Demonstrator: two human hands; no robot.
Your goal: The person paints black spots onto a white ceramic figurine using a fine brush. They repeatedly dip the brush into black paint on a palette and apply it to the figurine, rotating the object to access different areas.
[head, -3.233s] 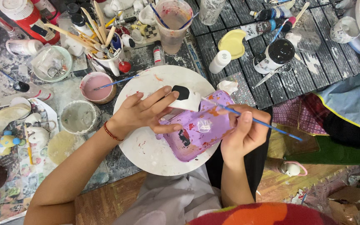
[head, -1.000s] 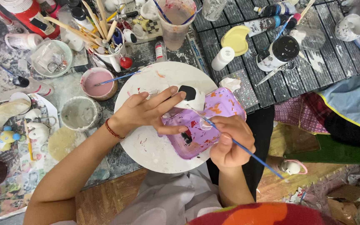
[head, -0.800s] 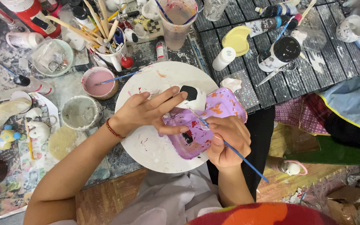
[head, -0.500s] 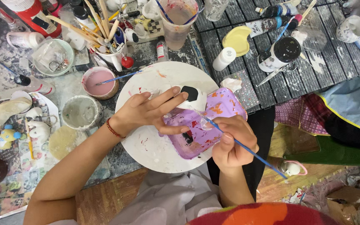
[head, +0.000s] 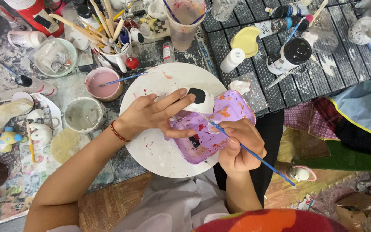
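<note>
Left hand (head: 157,114): lies flat across the round white board (head: 151,148), fingers spread and stretched toward the right. The fingertips rest on a small white figure with a black patch (head: 200,99), holding it down at the upper edge of the purple tray (head: 213,129). Red bracelet (head: 117,132) on the wrist.

Right hand (head: 239,146): fingers pressed together, pinching a thin blue paintbrush (head: 247,149) near its front third. The brush runs slantwise; its tip sits just beyond the fingers, up and to the left, at the lower edge of the white figure. I cannot tell whether the bristles touch the figure. The handle end juts out past the back of the hand, down and to the right.

Purple tray: under and between both hands, tilted, smeared with red, orange and black paint. It overlaps the right edge of the white board, its right end over the dark slatted table (head: 344,64).

Beyond the left hand's knuckles: pink bowl (head: 104,83) with a second blue brush lying in it. Just outside the left wrist: grey-white cup (head: 83,114). Well beyond the fingertips: plastic cup of murky water (head: 186,21), white cup of brushes and sticks (head: 116,58), white bottle (head: 232,60), yellow palette (head: 245,41).
</note>
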